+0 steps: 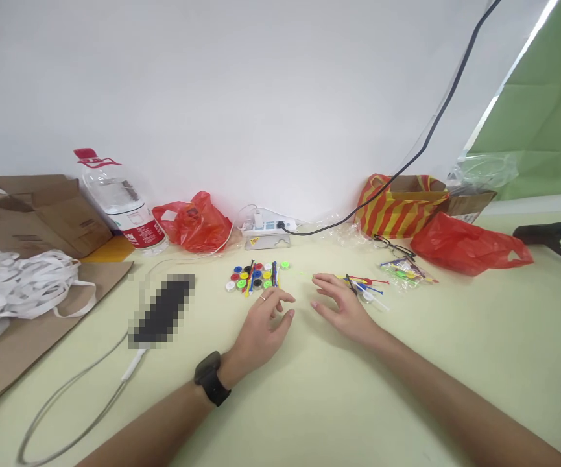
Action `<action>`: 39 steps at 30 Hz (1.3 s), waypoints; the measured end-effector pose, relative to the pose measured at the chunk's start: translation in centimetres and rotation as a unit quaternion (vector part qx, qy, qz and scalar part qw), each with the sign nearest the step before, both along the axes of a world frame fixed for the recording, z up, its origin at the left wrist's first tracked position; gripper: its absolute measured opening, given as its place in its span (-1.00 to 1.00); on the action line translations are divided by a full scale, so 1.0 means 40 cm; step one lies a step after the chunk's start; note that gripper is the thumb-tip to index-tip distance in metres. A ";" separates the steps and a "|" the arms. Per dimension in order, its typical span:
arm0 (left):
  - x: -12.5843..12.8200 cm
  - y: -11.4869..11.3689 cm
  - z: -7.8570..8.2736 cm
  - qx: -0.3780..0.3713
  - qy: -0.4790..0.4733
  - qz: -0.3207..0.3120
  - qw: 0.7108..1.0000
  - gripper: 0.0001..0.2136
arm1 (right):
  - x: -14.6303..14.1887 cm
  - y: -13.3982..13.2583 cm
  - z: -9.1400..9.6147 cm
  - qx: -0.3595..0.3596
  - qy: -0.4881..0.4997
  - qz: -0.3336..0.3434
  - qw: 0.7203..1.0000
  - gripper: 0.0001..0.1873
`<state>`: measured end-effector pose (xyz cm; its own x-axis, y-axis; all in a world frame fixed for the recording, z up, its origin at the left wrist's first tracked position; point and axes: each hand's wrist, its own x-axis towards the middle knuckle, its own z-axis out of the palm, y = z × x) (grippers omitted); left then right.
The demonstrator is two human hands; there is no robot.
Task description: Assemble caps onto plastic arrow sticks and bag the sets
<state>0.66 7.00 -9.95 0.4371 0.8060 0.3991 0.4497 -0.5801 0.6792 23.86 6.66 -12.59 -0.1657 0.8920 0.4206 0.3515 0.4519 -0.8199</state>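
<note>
just in front of the white power strip (266, 226), small round plastic discs (255, 275) in many colours are lying clustered on the smooth pale table (406, 389). the left hand (261, 331), a black watch (211, 377) strapped at its wrist, is sitting nearer still than the discs, fingers loosely apart and gripping nothing. the right hand (343, 308), front-right of the strip, is lying open and empty, beside thin coloured plastic sticks (368, 285). left of the strip a clear ribbed bottle (119, 204) is showing a red label, its writing too small to read.
</note>
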 end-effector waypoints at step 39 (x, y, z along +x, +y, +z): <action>0.018 -0.008 0.009 0.016 0.096 -0.103 0.990 -0.86 | -0.002 0.025 -0.022 0.008 -0.149 0.020 0.989 -0.27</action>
<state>1.39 6.69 -9.58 0.6606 0.6804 0.3174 0.4384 -0.6928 0.5726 23.78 7.66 -13.45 -0.3197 0.8756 0.3620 0.5569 0.4828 -0.6759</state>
